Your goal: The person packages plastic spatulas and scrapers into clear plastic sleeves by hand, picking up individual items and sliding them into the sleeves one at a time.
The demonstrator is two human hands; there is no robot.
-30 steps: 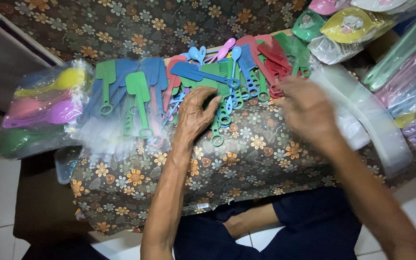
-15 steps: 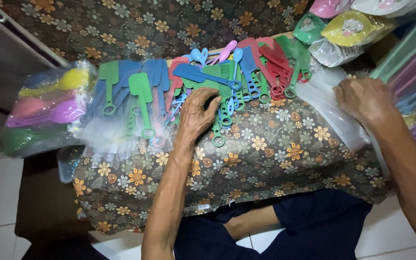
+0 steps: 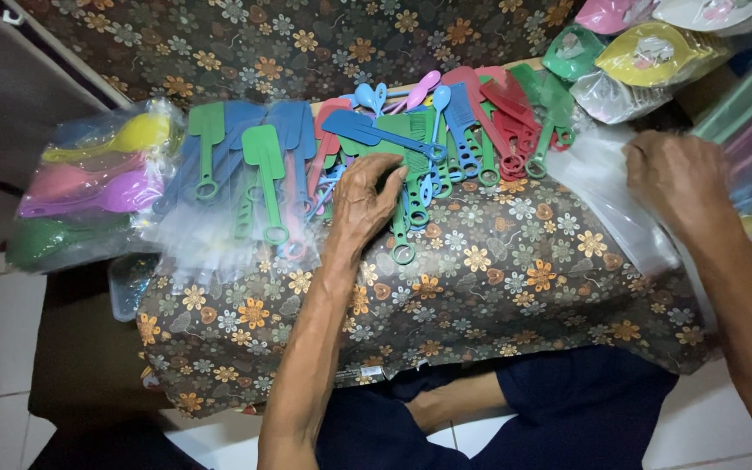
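Fingers of the left hand point(image 3: 365, 198) curl down onto a heap of plastic combs point(image 3: 428, 144), the tips pressed together on green and blue handles at the near edge of the heap; whether they clamp a single comb I cannot tell. Just under those fingertips a green comb point(image 3: 402, 235) with a ring end points toward the person. Beyond the fingertips lie more blue and green combs, with red combs point(image 3: 511, 130) farther to the right and a few pale blue and pink spoons point(image 3: 376, 94) at the far side. To the left of the fingers sit green and blue spatulas point(image 3: 263, 170) in clear wrap, and past them a clear bag point(image 3: 89, 183) of yellow, pink, purple and green scoops. All of this rests on a flowered cloth point(image 3: 480, 296) spread beneath the hand. Well to the right, the right hand point(image 3: 668, 178) is closed in a loose fist, its fingers bent onto a sheet of clear plastic bags point(image 3: 602, 187); they seem to pinch the plastic, though the grip itself is hidden. Beyond that hand lie wrapped dishes point(image 3: 646, 52) in green, yellow and pink.
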